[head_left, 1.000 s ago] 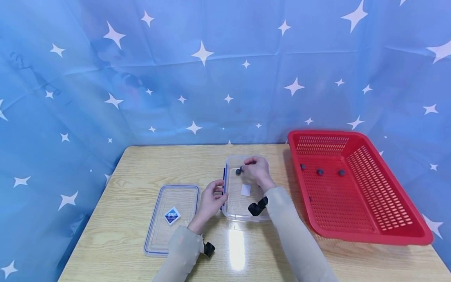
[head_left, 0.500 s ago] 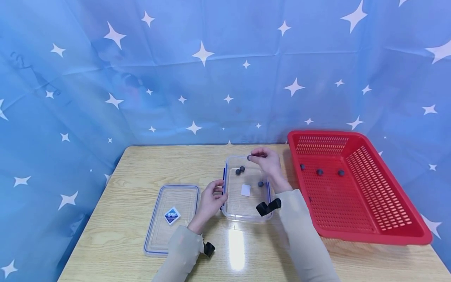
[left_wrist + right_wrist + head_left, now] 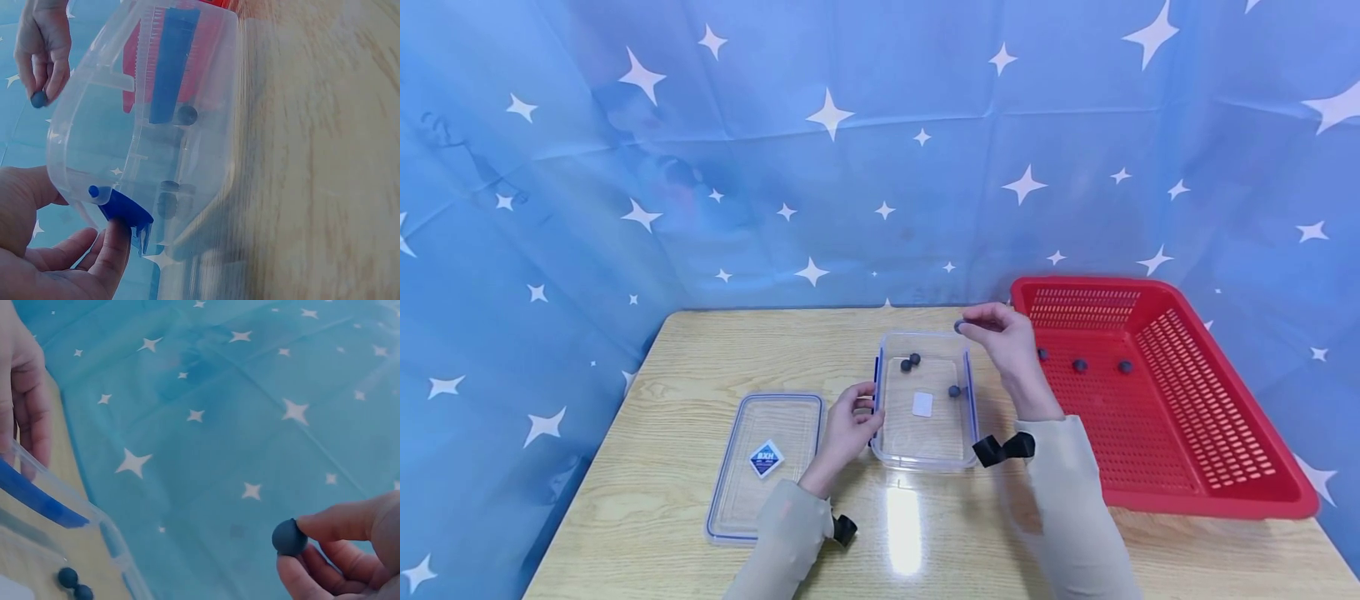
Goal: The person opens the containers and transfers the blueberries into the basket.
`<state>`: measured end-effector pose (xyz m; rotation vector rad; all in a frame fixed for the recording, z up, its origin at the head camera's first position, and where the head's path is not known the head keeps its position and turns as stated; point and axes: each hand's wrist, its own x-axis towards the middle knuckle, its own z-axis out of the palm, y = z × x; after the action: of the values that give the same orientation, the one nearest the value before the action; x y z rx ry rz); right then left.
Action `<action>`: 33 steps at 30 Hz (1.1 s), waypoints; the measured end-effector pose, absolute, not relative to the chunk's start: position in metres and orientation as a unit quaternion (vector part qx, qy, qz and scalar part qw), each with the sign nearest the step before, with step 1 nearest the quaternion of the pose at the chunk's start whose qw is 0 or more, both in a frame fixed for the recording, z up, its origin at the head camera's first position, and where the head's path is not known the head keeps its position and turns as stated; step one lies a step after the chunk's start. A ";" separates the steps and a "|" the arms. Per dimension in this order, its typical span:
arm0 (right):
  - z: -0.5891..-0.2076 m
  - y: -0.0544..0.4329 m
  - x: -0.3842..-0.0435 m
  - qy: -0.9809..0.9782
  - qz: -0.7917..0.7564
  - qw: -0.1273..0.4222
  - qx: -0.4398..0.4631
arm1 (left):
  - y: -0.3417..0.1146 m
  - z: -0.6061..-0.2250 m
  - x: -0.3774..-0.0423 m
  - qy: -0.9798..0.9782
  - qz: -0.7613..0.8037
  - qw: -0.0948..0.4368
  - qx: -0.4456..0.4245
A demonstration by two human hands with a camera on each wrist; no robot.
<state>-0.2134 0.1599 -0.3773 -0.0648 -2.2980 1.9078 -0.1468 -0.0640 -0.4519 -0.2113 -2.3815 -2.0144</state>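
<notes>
A clear plastic food container (image 3: 925, 463) with blue latches stands uncovered on the table. My left hand (image 3: 850, 427) grips its left wall; in the left wrist view a fingertip lies on the blue latch (image 3: 127, 209). Two small dark balls (image 3: 910, 362) sit side by side at the container's far left, and a third ball (image 3: 954, 391) lies by its right wall. Just beyond the far right corner, my right hand (image 3: 1015, 354) is raised, pinching another dark ball (image 3: 289, 537) between thumb and fingertips.
Left of the container lies its clear lid (image 3: 775, 500), blue-edged with a diamond label. A red slotted basket (image 3: 1150, 502) stands at the right, with several dark balls on its floor. Behind the wooden table (image 3: 625, 467) hangs a blue star-patterned cloth (image 3: 880, 167).
My right hand has risen out of the container and moved right, carrying a ball. The balls it covered inside the container now show. My left hand has stayed put.
</notes>
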 end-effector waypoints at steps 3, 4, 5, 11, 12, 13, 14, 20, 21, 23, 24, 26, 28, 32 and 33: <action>-0.374 0.168 -0.209 -0.767 0.635 0.085 -0.019 | -0.064 -0.452 -0.147 -0.761 -0.645 0.004 -0.065; -0.373 0.171 -0.207 -0.768 0.635 0.087 -0.021 | -0.064 -0.452 -0.147 -0.761 -0.645 0.002 -0.064; -0.372 0.174 -0.206 -0.769 0.633 0.089 -0.024 | -0.064 -0.452 -0.147 -0.761 -0.645 0.001 -0.063; -0.366 0.190 -0.196 -0.771 0.626 0.104 -0.050 | -0.065 -0.452 -0.147 -0.759 -0.648 0.004 -0.062; -0.366 0.193 -0.195 -0.772 0.624 0.106 -0.056 | -0.065 -0.452 -0.147 -0.759 -0.648 0.004 -0.062; -0.368 0.197 -0.195 -0.774 0.621 0.106 -0.063 | -0.065 -0.452 -0.147 -0.759 -0.648 0.004 -0.062; -0.370 0.202 -0.195 -0.775 0.620 0.106 -0.068 | -0.065 -0.452 -0.147 -0.759 -0.648 0.002 -0.060; -0.413 0.246 -0.213 -0.754 0.637 0.145 -0.066 | -0.065 -0.453 -0.147 -0.762 -0.645 0.004 -0.064; -0.417 0.252 -0.214 -0.745 0.647 0.152 -0.063 | -0.065 -0.453 -0.146 -0.762 -0.645 0.005 -0.064; -0.413 0.258 -0.209 -0.737 0.656 0.152 -0.066 | -0.065 -0.454 -0.146 -0.762 -0.645 0.005 -0.064; -0.407 0.259 -0.205 -0.736 0.657 0.150 -0.071 | -0.065 -0.454 -0.147 -0.762 -0.645 0.006 -0.064; -0.391 0.258 -0.193 -0.725 0.667 0.150 -0.081 | -0.065 -0.454 -0.147 -0.761 -0.645 0.007 -0.064; -0.377 0.258 -0.182 -0.717 0.676 0.145 -0.087 | -0.065 -0.453 -0.147 -0.760 -0.646 0.007 -0.064; -0.363 0.265 -0.169 -0.683 0.712 0.138 -0.089 | -0.064 -0.452 -0.147 -0.761 -0.645 0.007 -0.068; -0.362 0.268 -0.168 -0.679 0.716 0.135 -0.090 | -0.064 -0.451 -0.146 -0.762 -0.644 0.007 -0.069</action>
<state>-0.1675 0.2683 -0.3622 -0.2612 -1.9674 2.0740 -0.1463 -0.0644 -0.4513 -0.2160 -2.3833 -2.0136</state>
